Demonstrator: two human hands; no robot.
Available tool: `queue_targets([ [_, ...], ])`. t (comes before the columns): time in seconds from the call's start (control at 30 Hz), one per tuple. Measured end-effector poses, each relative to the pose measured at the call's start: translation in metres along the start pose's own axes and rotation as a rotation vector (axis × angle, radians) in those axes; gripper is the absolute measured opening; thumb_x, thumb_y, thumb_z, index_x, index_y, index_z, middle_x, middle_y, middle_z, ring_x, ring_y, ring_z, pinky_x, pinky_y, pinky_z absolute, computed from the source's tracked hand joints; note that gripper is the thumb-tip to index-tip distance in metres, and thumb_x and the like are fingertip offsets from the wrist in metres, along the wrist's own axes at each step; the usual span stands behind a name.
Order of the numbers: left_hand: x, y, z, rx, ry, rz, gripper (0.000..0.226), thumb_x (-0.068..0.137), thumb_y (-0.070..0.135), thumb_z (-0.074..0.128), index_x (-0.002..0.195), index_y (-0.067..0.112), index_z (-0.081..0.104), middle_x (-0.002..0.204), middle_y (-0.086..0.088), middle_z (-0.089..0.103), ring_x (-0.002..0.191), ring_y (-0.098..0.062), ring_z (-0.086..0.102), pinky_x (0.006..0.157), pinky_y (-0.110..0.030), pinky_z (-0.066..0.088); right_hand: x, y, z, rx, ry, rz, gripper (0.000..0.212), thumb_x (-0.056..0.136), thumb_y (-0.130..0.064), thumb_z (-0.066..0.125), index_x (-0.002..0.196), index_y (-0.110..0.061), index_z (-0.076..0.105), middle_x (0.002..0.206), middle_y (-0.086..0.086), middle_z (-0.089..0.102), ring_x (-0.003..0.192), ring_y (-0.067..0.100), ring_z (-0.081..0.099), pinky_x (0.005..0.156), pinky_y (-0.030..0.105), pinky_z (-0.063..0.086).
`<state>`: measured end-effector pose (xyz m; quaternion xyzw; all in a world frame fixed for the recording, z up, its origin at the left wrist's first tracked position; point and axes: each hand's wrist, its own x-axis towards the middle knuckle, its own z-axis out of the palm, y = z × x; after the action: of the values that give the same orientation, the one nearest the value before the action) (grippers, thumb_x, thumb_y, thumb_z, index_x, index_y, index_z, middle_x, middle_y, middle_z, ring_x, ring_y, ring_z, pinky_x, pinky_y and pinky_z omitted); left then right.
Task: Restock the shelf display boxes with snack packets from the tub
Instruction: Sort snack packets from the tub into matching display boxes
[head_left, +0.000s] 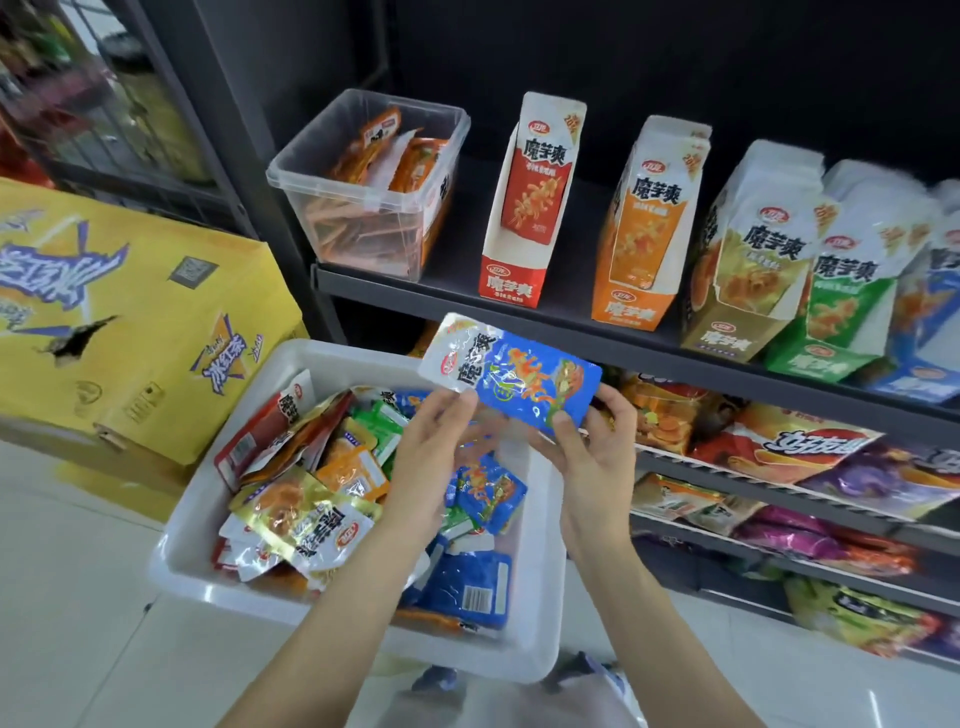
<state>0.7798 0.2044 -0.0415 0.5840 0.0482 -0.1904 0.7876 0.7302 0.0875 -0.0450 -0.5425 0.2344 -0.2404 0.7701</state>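
We are holding one blue snack packet (511, 375) above the white tub (192, 506), tilted, its white end toward ten o'clock. Our left hand (434, 441) is pinching that white end, fingers (457, 402) curled under it; our right hand (592, 447) is gripping the blue end at four o'clock, thumb on its face. Both forearms are reaching up from six o'clock. The tub is carrying a loose heap of red, orange, gold, green and blue packets, too many to count. On the shelf (571, 322) at twelve o'clock, five display boxes are showing: red (524, 249), orange (641, 280), gold (743, 306), green (831, 332) and a blurred blue one (922, 364). One clear bin (363, 182) is standing at eleven o'clock.
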Motion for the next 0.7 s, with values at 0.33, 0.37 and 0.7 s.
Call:
queue_targets([
  [0.33, 0.035, 0.026, 0.036, 0.884, -0.382, 0.527, 0.021, 0.09, 0.029, 0.061, 0.108, 0.02, 0.058, 0.102, 0.009, 0.068, 0.088, -0.002, 0.065, 0.073, -0.028, 0.056, 0.025, -0.049, -0.058, -0.743, -0.062, -0.305, 0.05, 0.084, -0.021, 0.07, 0.123, -0.037, 0.042, 0.116, -0.018, 0.057, 0.101, 0.0, 0.056, 0.077, 0.013, 0.047],
  [0.37, 0.038, 0.027, 0.047, 0.983, -0.454, 0.58, 0.023, 0.09, 0.031, 0.061, 0.107, 0.017, 0.059, 0.1, 0.006, 0.069, 0.085, -0.004, 0.065, 0.072, -0.03, 0.056, 0.029, -0.06, -0.065, -0.716, -0.078, -0.291, 0.051, 0.084, -0.02, 0.071, 0.122, -0.037, 0.042, 0.113, -0.02, 0.058, 0.097, 0.0, 0.058, 0.074, 0.013, 0.049],
  [0.7, 0.036, 0.0, 0.194, 0.783, -0.555, 0.805, 0.03, 0.087, 0.023, 0.067, 0.116, 0.019, 0.059, 0.109, 0.013, 0.065, 0.1, -0.002, 0.059, 0.088, -0.02, 0.048, 0.051, -0.145, -0.189, -0.592, 0.354, -0.574, 0.018, 0.093, -0.016, 0.061, 0.087, -0.032, 0.056, 0.081, -0.017, 0.069, 0.074, 0.004, 0.067, 0.069, 0.023, 0.055],
])
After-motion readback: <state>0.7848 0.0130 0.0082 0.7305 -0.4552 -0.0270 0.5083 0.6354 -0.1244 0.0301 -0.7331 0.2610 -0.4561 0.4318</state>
